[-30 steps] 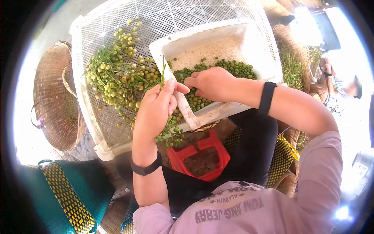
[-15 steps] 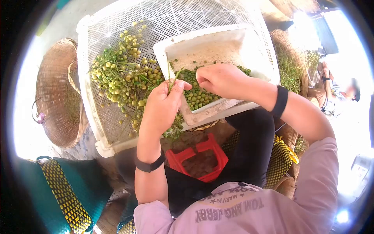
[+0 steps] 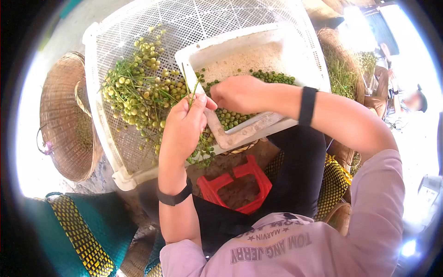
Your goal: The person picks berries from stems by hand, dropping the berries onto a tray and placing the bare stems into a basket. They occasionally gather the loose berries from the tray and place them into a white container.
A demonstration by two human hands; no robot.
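My left hand [image 3: 182, 127] is closed on thin green stems [image 3: 194, 84], which poke up past the thumb and forefinger. Close beside it, my right hand [image 3: 240, 93] has its fingers curled together over the white basin [image 3: 240, 135]. Whatever those fingers pinch, if anything, is hidden. Loose round green berries [image 3: 230, 119] lie in the basin, below and behind my right hand. Left of my left hand, a heap of yellow-green berries on stems [image 3: 138, 92] spreads over a white perforated tray [image 3: 194, 21]; the basin rests on the same tray.
A wicker basket [image 3: 60, 120] stands at the left. On the right is another basket [image 3: 344, 51] with green stalks. A red plastic stool [image 3: 214, 187] sits below the tray, near my legs. Teal woven bags [image 3: 110, 217] lie at the lower left. Another person [image 3: 410, 99] is at the far right.
My right hand has moved left, closer to my left hand, uncovering berries at the basin's right. My left hand keeps the stems and has shifted slightly left. The view has shifted a little.
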